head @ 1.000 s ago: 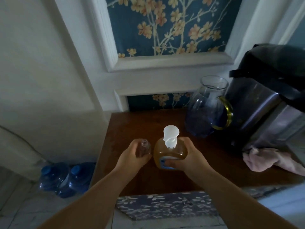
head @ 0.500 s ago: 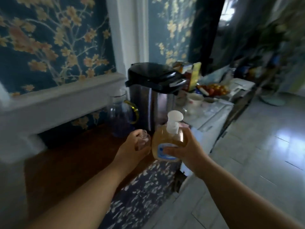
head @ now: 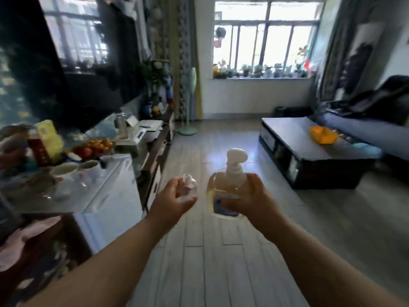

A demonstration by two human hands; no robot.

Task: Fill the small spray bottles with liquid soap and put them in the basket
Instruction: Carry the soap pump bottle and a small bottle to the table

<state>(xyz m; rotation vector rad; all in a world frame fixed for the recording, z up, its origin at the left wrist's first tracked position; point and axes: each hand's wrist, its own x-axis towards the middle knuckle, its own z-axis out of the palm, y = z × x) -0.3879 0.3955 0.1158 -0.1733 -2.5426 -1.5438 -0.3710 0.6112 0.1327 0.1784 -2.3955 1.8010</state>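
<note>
My left hand (head: 171,199) grips a small clear spray bottle (head: 190,184) with no cap on its open neck. My right hand (head: 254,199) holds a large pump bottle of amber liquid soap (head: 225,191) with a white pump head and a blue label. Both are carried upright in front of me, side by side and a little apart, above the wooden floor. An orange basket (head: 323,134) sits on the dark low table (head: 294,140) at the right, well beyond my hands.
A long sideboard (head: 115,191) on the left carries cups, fruit and boxes under a dark television. A standing fan (head: 188,103) is by the far wall beneath the window. A blue sofa (head: 365,127) lies behind the low table. Open floor stretches between them.
My view has swung right, from the wooden side table and wallpaper to the living room. Both hands lifted the bottles off the table and keep the same grips.
</note>
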